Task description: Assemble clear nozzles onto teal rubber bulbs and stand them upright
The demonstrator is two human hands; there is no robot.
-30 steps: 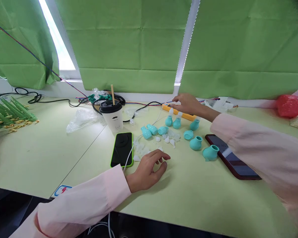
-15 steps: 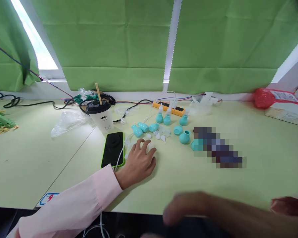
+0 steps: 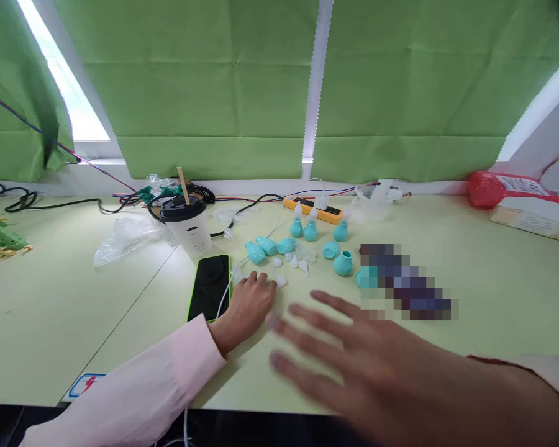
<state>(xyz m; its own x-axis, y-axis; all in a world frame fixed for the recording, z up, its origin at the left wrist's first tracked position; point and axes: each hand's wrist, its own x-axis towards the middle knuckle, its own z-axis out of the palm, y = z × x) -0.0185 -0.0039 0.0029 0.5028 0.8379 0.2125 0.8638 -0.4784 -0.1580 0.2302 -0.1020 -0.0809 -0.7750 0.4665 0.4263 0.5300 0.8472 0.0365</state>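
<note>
My left hand point(image 3: 250, 303) rests on the table beside the phone, its fingers curled down and drawn together over small translucent white pieces point(image 3: 281, 281). Its fingertips are partly hidden, so what they hold does not show. My right hand point(image 3: 354, 354), blurred, hovers over the front of the table with fingers spread and nothing in it. Beyond the hands stand teal bulbs with translucent tips point(image 3: 310, 230). An open teal bulb point(image 3: 343, 264) stands upright without a tip. Several teal pieces point(image 3: 255, 252) lie on their sides, with loose pointed white tips point(image 3: 303, 267) nearby.
A black phone with a green edge point(image 3: 209, 287) lies left of my left hand, a white cable point(image 3: 224, 297) across its side. Behind are a lidded paper cup point(image 3: 189, 231), an orange power strip point(image 3: 323, 212) and plastic bags point(image 3: 128, 237). A pixelated patch point(image 3: 407, 282) hides something at right.
My right hand has risen from the table's front edge and spread its fingers over the table. The left hand has drawn its fingers in and shifted slightly left.
</note>
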